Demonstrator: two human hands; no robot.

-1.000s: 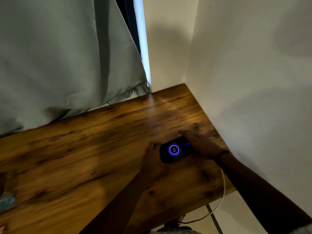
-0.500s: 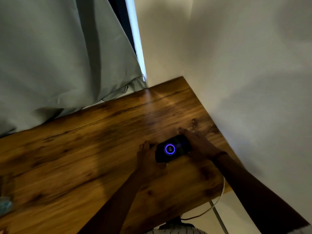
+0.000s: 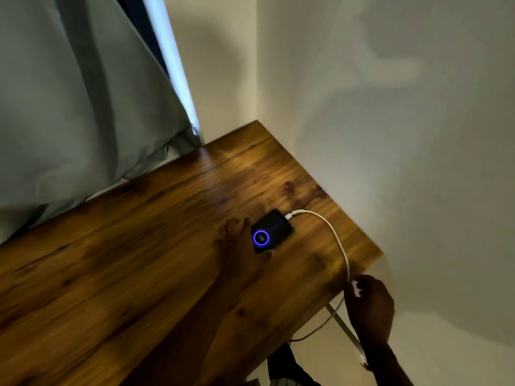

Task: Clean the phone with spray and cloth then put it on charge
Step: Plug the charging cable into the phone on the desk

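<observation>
A black phone [image 3: 274, 231] lies flat on the wooden table [image 3: 139, 246] near its right end, its screen lit with a blue-violet charging ring. A white charging cable [image 3: 331, 232] is plugged into the phone's far end and arcs over the table's right edge. My left hand [image 3: 237, 246] rests on the table with its fingers spread, touching the phone's near-left side. My right hand [image 3: 367, 302] is off the table's right edge, fingers pinched on the cable where it drops over the edge.
A white wall [image 3: 390, 135] runs close along the table's right side and meets a back wall in the corner. A grey-green curtain [image 3: 83, 107] hangs over the table's far left edge. Floor shows below the table's right edge.
My right hand has left the phone and moved back off the table edge onto the cable. The cable plugged into the phone now shows. My left hand stays beside the phone.
</observation>
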